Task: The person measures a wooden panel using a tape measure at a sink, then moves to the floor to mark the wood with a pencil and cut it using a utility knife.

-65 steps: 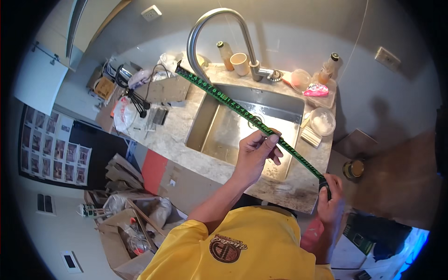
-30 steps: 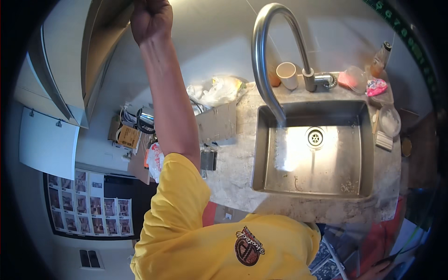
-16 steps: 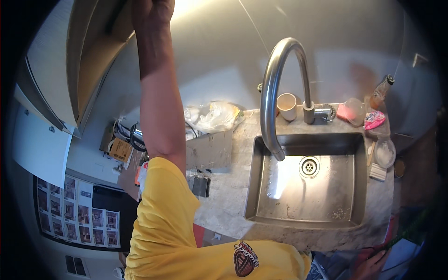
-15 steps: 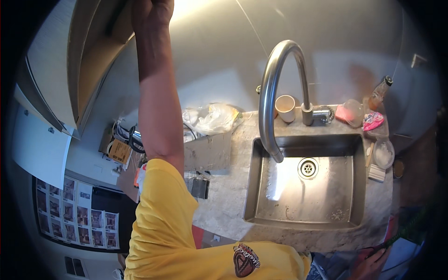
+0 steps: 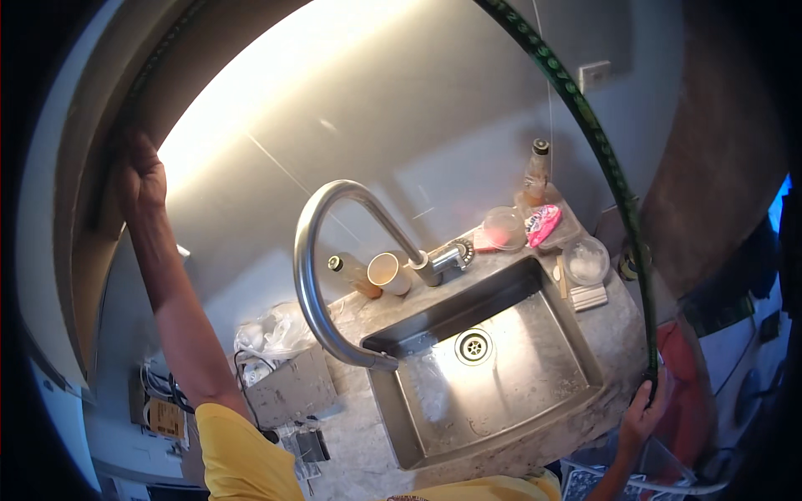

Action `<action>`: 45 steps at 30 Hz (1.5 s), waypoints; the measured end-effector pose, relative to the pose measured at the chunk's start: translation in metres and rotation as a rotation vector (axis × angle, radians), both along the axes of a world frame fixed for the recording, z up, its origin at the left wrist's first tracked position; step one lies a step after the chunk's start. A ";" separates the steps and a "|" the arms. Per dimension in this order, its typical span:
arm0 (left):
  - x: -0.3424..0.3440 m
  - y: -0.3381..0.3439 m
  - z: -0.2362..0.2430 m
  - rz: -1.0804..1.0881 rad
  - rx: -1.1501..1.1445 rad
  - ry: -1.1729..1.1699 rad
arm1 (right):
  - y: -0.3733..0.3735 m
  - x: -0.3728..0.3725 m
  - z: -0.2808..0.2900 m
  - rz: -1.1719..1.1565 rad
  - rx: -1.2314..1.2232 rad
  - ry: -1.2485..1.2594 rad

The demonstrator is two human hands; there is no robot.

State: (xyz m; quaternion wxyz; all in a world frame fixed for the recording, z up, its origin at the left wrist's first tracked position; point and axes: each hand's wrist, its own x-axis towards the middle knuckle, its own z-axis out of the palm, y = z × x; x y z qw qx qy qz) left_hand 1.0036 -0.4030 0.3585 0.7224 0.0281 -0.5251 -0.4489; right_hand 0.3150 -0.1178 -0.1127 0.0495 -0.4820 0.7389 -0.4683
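A long, dark green strip with pale marks [image 5: 590,125] curves from the top edge down to my right hand [image 5: 642,415], at the sink's right front corner. My right fingers are closed around its lower end. My left hand [image 5: 142,182] is raised to the cabinet [image 5: 63,217] at upper left, its fingers curled and partly in shadow. A dark band with faint green marks runs to that hand and looks like the same strip; its middle is out of view. Between and below the hands are the steel sink [image 5: 484,437] and the arched tap [image 5: 307,267].
Beside the tap stand a paper cup [image 5: 388,274] and a bottle [image 5: 355,271]. Farther right are another bottle [image 5: 536,171], plastic tubs [image 5: 586,260] and a pink packet [image 5: 543,224]. A plastic bag [image 5: 276,330] and a grey box [image 5: 292,388] lie to the left. A bright light glows under the cabinet.
The view has turned and shifted, so the sink sits lower and tilted. My left hand now shows fully at the cabinet. My right hand and the green strip have come up into clearer view.
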 end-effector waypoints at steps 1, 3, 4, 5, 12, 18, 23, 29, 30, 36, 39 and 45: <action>0.001 0.001 0.001 0.046 -0.003 0.073 | -0.004 0.003 0.006 0.007 -0.009 -0.008; 0.000 0.002 -0.002 0.075 -0.021 0.035 | -0.014 0.009 0.015 0.028 -0.037 -0.023; -0.001 0.003 -0.003 0.060 -0.014 0.051 | -0.020 0.012 0.018 0.037 -0.052 -0.025; -0.001 0.005 -0.004 0.051 -0.005 0.083 | -0.025 0.013 0.020 0.049 -0.065 -0.025; 0.019 -0.004 0.006 0.356 -0.011 0.036 | -0.045 0.035 0.038 0.099 0.045 -0.222; 0.025 -0.005 0.004 0.412 0.021 0.062 | -0.061 0.052 0.058 0.128 -0.015 -0.265; 0.012 -0.005 -0.002 0.387 0.001 0.125 | -0.074 0.058 0.062 0.101 -0.081 -0.212; 0.024 -0.007 0.009 0.397 0.022 0.127 | -0.074 0.071 0.073 0.162 -0.056 -0.256; 0.026 -0.007 0.007 0.512 0.033 0.184 | -0.075 0.073 0.075 0.164 -0.060 -0.238; 0.039 -0.008 0.004 0.254 -0.003 0.051 | -0.082 0.083 0.099 0.210 0.035 -0.312; 0.060 -0.006 0.002 0.281 -0.054 -0.012 | -0.089 0.086 0.110 0.193 0.047 -0.312; 0.107 -0.014 0.007 1.494 -0.260 -0.719 | -0.104 0.079 0.118 0.171 -0.039 -0.264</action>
